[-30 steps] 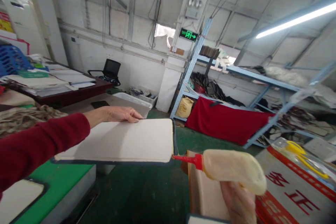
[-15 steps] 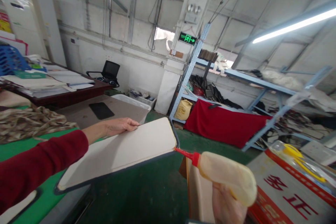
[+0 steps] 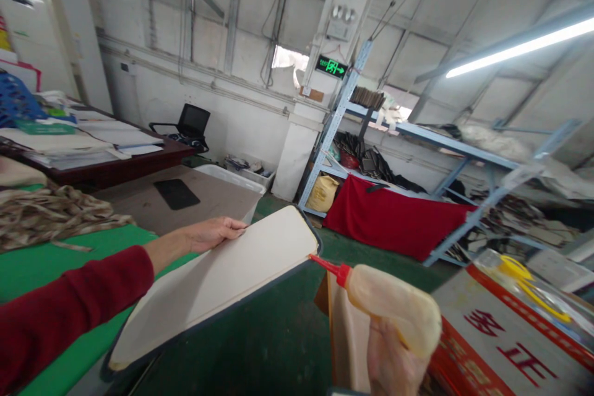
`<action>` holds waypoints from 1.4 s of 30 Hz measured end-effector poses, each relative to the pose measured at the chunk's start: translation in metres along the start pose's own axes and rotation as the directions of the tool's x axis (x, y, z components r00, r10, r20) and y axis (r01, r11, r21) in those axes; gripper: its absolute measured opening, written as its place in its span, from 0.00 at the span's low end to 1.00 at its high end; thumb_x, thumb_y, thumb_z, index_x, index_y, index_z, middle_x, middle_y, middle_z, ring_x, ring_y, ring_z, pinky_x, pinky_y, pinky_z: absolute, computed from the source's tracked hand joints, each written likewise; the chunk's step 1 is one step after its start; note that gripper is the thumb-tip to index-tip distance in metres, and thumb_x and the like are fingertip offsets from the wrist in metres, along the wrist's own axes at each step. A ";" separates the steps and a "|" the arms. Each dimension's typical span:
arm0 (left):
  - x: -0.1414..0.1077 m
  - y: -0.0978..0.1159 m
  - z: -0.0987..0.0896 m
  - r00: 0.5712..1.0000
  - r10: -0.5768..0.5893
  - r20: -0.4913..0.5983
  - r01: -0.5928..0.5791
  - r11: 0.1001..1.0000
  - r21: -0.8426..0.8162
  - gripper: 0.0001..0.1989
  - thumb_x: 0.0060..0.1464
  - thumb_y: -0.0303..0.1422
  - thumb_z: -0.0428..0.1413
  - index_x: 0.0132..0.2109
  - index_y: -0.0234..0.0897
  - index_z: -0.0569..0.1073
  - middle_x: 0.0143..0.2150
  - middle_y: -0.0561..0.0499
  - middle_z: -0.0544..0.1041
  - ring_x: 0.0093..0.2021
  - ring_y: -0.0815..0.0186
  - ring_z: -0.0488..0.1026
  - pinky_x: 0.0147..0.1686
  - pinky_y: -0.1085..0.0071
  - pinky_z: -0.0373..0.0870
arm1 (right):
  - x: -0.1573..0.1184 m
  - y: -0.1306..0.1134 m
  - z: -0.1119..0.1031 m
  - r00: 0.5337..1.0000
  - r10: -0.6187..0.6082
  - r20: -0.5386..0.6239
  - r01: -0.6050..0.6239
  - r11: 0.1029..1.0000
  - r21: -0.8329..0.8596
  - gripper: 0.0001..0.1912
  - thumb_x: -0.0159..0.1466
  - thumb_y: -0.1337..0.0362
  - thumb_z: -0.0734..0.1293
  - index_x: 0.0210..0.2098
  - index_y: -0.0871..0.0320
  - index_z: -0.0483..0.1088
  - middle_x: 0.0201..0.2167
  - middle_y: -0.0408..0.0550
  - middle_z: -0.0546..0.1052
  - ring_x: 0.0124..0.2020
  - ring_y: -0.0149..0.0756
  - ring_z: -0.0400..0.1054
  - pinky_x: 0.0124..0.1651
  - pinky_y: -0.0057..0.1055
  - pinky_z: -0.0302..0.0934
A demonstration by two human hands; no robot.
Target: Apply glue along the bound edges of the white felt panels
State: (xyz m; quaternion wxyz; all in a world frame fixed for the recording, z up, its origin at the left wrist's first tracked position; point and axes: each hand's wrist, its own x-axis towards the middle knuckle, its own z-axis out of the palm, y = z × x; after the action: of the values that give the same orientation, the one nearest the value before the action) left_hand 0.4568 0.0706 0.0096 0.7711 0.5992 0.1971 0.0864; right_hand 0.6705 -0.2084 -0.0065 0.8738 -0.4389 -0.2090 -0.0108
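Observation:
My left hand [image 3: 216, 234], below a dark red sleeve, pinches the far long edge of a white panel [image 3: 232, 272] with rounded corners and a dark border. The panel is held tilted in the air, its near left end low over the green table top [image 3: 88, 278]. My right hand [image 3: 394, 356] is wrapped round a squeeze bottle [image 3: 394, 303] of yellowish liquid, tipped on its side. Its red nozzle [image 3: 327, 265] touches or nearly touches the panel's right corner, where a thin yellowish line follows the border. The right fingers are partly hidden behind the bottle.
A bundle of beige straps [image 3: 65, 210] lies on the green table at left. A carton with red lettering [image 3: 505, 328] stands at right, yellow-handled scissors [image 3: 533, 288] on it. Beyond are a blue shelf rack [image 3: 331, 130], a red cloth [image 3: 394, 213] and an office chair [image 3: 185, 127].
The panel has tilted more, its left end moving down and right. The bottle has shifted slightly left, its nozzle still at the right corner. Both hands keep their hold.

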 end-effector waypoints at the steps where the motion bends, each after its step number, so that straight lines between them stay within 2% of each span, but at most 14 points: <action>1: 0.001 -0.001 0.001 1.000 0.001 -0.005 -0.001 1.000 -0.001 0.23 0.46 0.33 0.61 0.50 0.28 0.73 0.40 0.41 0.79 0.39 0.57 0.76 0.39 0.68 0.70 | -0.001 0.001 0.002 1.000 -0.013 -0.006 0.013 1.000 0.000 0.31 0.46 0.66 0.74 0.50 0.51 0.66 0.39 0.42 0.75 0.37 0.31 0.70 0.42 0.28 0.65; 5: 0.002 -0.006 0.005 0.999 0.000 -0.040 0.000 1.000 -0.013 0.23 0.45 0.31 0.62 0.50 0.29 0.73 0.39 0.42 0.79 0.38 0.58 0.76 0.39 0.68 0.71 | -0.003 0.004 0.007 1.000 -0.025 -0.001 0.025 1.000 -0.011 0.32 0.46 0.65 0.75 0.50 0.55 0.66 0.38 0.45 0.75 0.36 0.35 0.70 0.44 0.35 0.65; 13: -0.001 -0.012 0.007 0.994 -0.001 -0.113 -0.005 0.999 -0.052 0.21 0.42 0.32 0.63 0.45 0.28 0.75 0.36 0.43 0.80 0.37 0.57 0.76 0.35 0.70 0.70 | -0.014 0.013 0.005 0.996 0.047 0.080 -0.043 0.998 -0.052 0.30 0.51 0.64 0.72 0.52 0.53 0.63 0.37 0.42 0.76 0.33 0.30 0.69 0.41 0.28 0.65; 17: -0.001 -0.019 0.001 0.986 -0.013 -0.167 0.001 0.998 -0.069 0.22 0.39 0.34 0.65 0.44 0.29 0.75 0.34 0.43 0.80 0.36 0.58 0.77 0.34 0.69 0.71 | -0.009 0.013 0.013 0.997 -0.009 0.077 0.013 0.999 -0.049 0.30 0.50 0.60 0.72 0.52 0.54 0.64 0.35 0.46 0.76 0.36 0.38 0.70 0.42 0.38 0.66; 19: -0.002 -0.020 0.001 0.986 -0.013 -0.167 0.001 0.997 -0.072 0.23 0.38 0.34 0.65 0.44 0.30 0.75 0.34 0.43 0.80 0.35 0.57 0.77 0.34 0.69 0.71 | -0.002 0.011 0.016 0.998 -0.043 0.051 0.045 0.998 -0.046 0.28 0.50 0.60 0.72 0.49 0.55 0.65 0.34 0.47 0.76 0.36 0.39 0.70 0.42 0.40 0.66; 23: -0.006 -0.019 0.003 0.991 -0.001 -0.133 -0.009 0.997 -0.077 0.22 0.39 0.34 0.65 0.44 0.31 0.76 0.36 0.43 0.80 0.35 0.58 0.77 0.35 0.69 0.71 | 0.012 0.011 0.015 0.998 -0.045 0.032 0.047 0.995 -0.085 0.18 0.50 0.63 0.72 0.40 0.56 0.69 0.32 0.43 0.75 0.32 0.31 0.69 0.41 0.31 0.65; 29: -0.006 -0.021 0.005 0.992 0.022 -0.125 -0.038 0.991 -0.129 0.20 0.42 0.34 0.64 0.44 0.31 0.76 0.37 0.43 0.80 0.35 0.60 0.77 0.36 0.68 0.71 | 0.015 0.018 0.009 0.999 0.006 0.044 0.000 0.991 -0.133 0.20 0.47 0.61 0.74 0.38 0.59 0.69 0.28 0.42 0.73 0.29 0.29 0.67 0.34 0.26 0.64; 35: -0.001 -0.024 0.004 0.994 0.018 -0.109 -0.034 0.989 -0.144 0.20 0.42 0.33 0.64 0.44 0.31 0.76 0.38 0.43 0.80 0.36 0.59 0.77 0.37 0.67 0.71 | 0.009 0.017 0.013 0.999 0.036 0.022 -0.034 0.994 -0.101 0.22 0.44 0.61 0.75 0.38 0.58 0.68 0.32 0.43 0.74 0.31 0.31 0.67 0.36 0.29 0.65; 42: 0.004 -0.020 0.013 0.989 0.000 -0.146 -0.025 0.985 -0.168 0.19 0.39 0.33 0.66 0.40 0.30 0.76 0.34 0.43 0.80 0.33 0.59 0.77 0.35 0.68 0.71 | -0.001 0.017 0.003 0.982 0.121 0.147 -0.100 0.985 -0.142 0.21 0.50 0.61 0.72 0.42 0.57 0.67 0.30 0.43 0.75 0.30 0.33 0.68 0.39 0.34 0.64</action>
State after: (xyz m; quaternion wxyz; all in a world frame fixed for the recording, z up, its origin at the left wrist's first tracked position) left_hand 0.4635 0.0554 -0.0080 0.8023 0.5248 0.2409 0.1511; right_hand 0.6722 -0.1957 -0.0181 0.8227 -0.5071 -0.2505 0.0579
